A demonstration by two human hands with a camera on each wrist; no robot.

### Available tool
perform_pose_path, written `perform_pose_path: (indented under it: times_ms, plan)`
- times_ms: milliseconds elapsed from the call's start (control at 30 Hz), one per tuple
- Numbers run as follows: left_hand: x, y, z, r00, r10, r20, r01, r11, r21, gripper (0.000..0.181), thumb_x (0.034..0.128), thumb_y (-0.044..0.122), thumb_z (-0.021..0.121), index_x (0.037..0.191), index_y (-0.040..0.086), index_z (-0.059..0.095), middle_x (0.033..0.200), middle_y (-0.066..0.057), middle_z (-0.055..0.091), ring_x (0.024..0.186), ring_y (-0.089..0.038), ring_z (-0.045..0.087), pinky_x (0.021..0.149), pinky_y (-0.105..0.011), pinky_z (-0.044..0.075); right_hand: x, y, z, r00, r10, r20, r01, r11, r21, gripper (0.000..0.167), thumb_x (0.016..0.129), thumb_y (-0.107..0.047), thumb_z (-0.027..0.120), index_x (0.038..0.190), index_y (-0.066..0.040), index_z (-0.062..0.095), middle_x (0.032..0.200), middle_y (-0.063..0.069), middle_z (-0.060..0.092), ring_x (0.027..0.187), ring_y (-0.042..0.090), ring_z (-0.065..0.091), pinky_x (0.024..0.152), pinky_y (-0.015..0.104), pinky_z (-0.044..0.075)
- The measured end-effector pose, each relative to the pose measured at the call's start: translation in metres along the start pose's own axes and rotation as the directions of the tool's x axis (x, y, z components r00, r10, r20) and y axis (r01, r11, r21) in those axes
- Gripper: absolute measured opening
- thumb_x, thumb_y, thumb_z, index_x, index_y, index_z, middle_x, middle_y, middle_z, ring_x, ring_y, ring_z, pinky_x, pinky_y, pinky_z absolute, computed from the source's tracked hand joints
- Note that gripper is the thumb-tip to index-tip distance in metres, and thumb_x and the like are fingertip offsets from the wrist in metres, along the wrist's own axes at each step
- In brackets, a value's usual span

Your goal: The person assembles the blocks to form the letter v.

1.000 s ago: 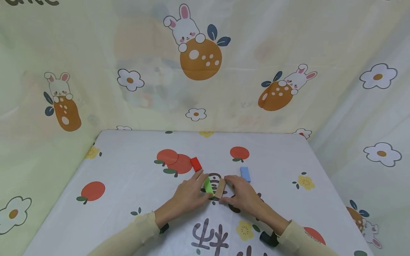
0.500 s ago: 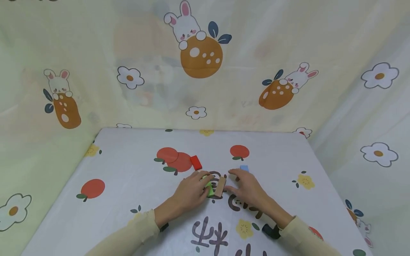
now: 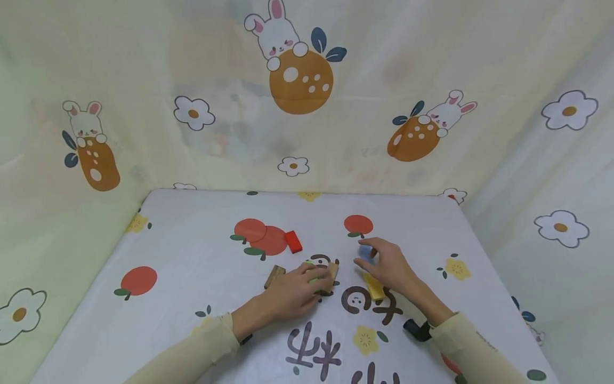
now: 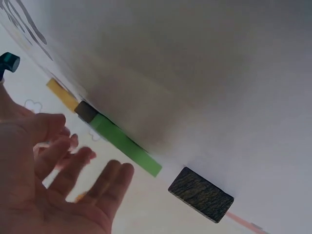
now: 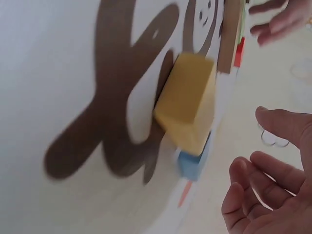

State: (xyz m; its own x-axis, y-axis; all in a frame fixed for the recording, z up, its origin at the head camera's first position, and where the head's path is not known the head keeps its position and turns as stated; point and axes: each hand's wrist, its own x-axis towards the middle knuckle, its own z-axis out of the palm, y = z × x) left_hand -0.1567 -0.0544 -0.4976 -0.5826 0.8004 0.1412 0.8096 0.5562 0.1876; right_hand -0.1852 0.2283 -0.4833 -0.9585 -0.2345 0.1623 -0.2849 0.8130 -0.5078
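Observation:
My left hand (image 3: 298, 288) hovers close over a green block (image 4: 126, 145) and a wooden block (image 3: 333, 272). In the left wrist view its fingers are extended, and a gap shows between fingertips and green block. Another wooden block (image 3: 275, 277) lies left of this hand, looking dark (image 4: 201, 195) from the left wrist. My right hand (image 3: 392, 268) is beside a blue block (image 3: 366, 254), thumb and fingers spread apart around its near side. The right wrist view shows nothing in its grasp. Just below that hand lies a yellow block (image 3: 374, 288), closer to me than the blue one.
A red block (image 3: 293, 242) lies farther back, beside printed fruit on the white tablecloth (image 3: 192, 240). Patterned cloth walls (image 3: 336, 144) rise behind the table and at both sides. A black wrist strap (image 3: 416, 330) shows at the right sleeve.
My right hand has left the wooden block and moved right and forward to the blue block, uncovering the yellow block. My left hand has shifted right, and the left wooden block now shows.

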Motion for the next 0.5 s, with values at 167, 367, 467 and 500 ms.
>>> perform_pose_path:
  times_ms: [167, 367, 467, 500]
  plan:
    - [-0.001, 0.004, -0.003, 0.996, 0.054, 0.071, -0.055, 0.998, 0.012, 0.05, 0.1042, 0.024, 0.065, 0.153, 0.017, 0.057, 0.16, 0.0, 0.057, 0.146, -0.027, 0.055, 0.115, -0.036, 0.052, 0.004, 0.016, -0.003, 0.998, 0.058, 0.025, -0.058, 0.998, -0.001, 0.054, 0.09, -0.02, 0.085, 0.137, -0.003, 0.067, 0.111, 0.015, 0.074, 0.087, 0.022, 0.06, 0.061, 0.023, 0.046]
    - [0.0, 0.005, -0.002, 0.992, 0.059, 0.114, -0.063, 0.997, 0.038, 0.051, 0.1055, 0.026, 0.063, 0.155, 0.018, 0.056, 0.161, 0.003, 0.056, 0.147, -0.025, 0.054, 0.12, -0.034, 0.047, 0.006, 0.03, -0.005, 0.995, 0.094, 0.033, -0.094, 0.996, -0.004, 0.052, 0.09, -0.021, 0.084, 0.137, -0.005, 0.068, 0.113, 0.015, 0.075, 0.088, 0.021, 0.06, 0.065, 0.026, 0.045]
    - [0.0, 0.005, 0.001, 0.992, 0.068, 0.107, -0.074, 0.996, 0.052, 0.049, 0.1051, 0.027, 0.064, 0.153, 0.017, 0.058, 0.16, 0.003, 0.057, 0.147, -0.024, 0.055, 0.12, -0.035, 0.046, 0.006, 0.036, -0.005, 0.995, 0.092, 0.042, -0.092, 0.996, -0.007, 0.052, 0.091, -0.023, 0.084, 0.137, -0.005, 0.068, 0.114, 0.015, 0.075, 0.09, 0.023, 0.062, 0.067, 0.026, 0.047]
    - [-0.001, 0.005, 0.003, 0.992, 0.073, 0.101, -0.079, 0.995, 0.06, 0.049, 0.1048, 0.027, 0.064, 0.152, 0.017, 0.059, 0.159, 0.003, 0.058, 0.147, -0.024, 0.055, 0.12, -0.035, 0.047, 0.006, 0.038, -0.005, 0.995, 0.087, 0.046, -0.087, 0.996, -0.01, 0.052, 0.091, -0.023, 0.084, 0.137, -0.005, 0.068, 0.114, 0.015, 0.075, 0.09, 0.023, 0.062, 0.068, 0.026, 0.047]
